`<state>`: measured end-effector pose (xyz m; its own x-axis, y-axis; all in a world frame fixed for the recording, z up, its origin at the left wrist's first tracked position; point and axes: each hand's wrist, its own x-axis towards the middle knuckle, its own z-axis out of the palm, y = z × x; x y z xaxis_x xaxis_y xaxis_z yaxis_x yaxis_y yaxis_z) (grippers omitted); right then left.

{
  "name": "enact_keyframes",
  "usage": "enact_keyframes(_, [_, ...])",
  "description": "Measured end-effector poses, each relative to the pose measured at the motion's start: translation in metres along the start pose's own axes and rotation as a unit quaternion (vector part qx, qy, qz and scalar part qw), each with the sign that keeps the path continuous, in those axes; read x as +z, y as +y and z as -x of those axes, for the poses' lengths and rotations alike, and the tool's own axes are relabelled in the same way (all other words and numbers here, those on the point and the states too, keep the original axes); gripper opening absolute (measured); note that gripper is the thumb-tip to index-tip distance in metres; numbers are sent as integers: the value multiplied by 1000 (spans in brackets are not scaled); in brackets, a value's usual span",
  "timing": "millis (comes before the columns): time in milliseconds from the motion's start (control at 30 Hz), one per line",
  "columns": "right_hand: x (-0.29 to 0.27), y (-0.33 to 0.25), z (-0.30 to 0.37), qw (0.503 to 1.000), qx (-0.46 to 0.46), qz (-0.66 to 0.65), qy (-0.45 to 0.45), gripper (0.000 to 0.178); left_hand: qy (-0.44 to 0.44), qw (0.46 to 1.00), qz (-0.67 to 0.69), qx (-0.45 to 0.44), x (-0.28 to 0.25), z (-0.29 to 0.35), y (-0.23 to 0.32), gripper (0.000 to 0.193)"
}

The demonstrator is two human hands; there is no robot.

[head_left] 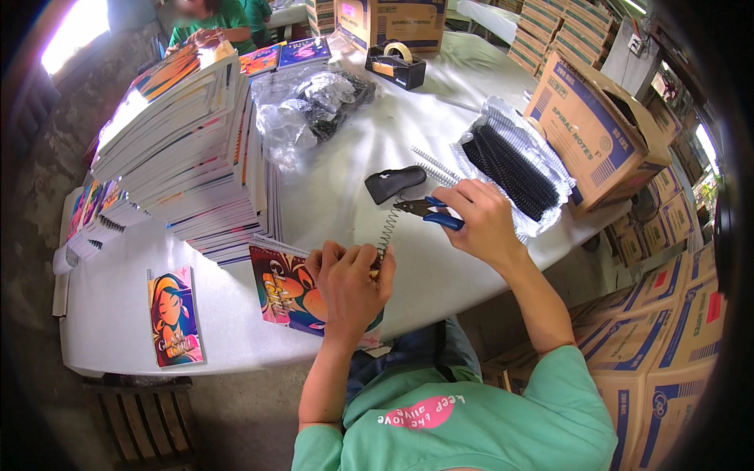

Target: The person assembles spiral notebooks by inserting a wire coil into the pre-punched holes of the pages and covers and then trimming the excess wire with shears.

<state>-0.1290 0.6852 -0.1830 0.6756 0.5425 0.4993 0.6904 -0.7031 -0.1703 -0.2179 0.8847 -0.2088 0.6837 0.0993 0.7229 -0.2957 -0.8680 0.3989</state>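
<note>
From where I stand, the person's left hand [349,286] is curled over a spiral notebook [287,286] with a colourful illustrated cover, gripping it at the near edge of the white-covered desk [330,216]. A thin spiral coil [389,228] rises from beside that hand's fingertips, running away from the person. Ahead and to the right, the right hand [483,216] is closed around blue-handled wire cutters [444,220]. Their dark tips point left, at the coil's upper end; whether they touch the wire I can't tell.

Just beyond the cutters sits a small black object [393,184] whose kind I can't make out, and past the right hand's fingers lies a loose length of pale coil [436,166]. A bundle of black coils [510,169] rests in open wrapping just beyond the right hand, with an open cardboard carton [597,133] farther right.

Left of the left hand, a second notebook [174,315] lies flat, its cover facing up. Ahead and left of that hand towers a tall stack of notebooks [184,169]. Well beyond both hands are a crumpled clear plastic bag [287,118] and a black tape dispenser [400,71]. Behind the stack, a co-worker in green [232,17] is at the desk's far side.
</note>
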Motion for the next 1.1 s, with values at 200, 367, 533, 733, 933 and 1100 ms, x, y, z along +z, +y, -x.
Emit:
enact_keyframes(200, [-17, -20, -10, 993, -29, 95, 59, 55, -5, 1000, -6, -6, 1, 0, -3, 25])
enact_keyframes(367, [-16, -19, -8, 991, -40, 94, 84, 57, 1, 1000, 0, -7, 0, 1, -2, 26])
enact_keyframes(533, [-15, -17, -10, 986, -69, 118, 93, 51, -5, 1000, -1, -9, -1, 1, -2, 26])
enact_keyframes(733, [-12, -16, -8, 993, -57, 72, 73, 38, -4, 1000, 1, -12, -3, 2, -2, 26])
enact_keyframes(933, [7, 7, -8, 997, -22, 11, 80, 31, -3, 1000, -7, -6, -3, 2, -2, 26])
enact_keyframes(1100, [33, 35, -1, 984, 119, 43, -122, 36, 22, 999, -43, -13, -6, -1, -1, 25])
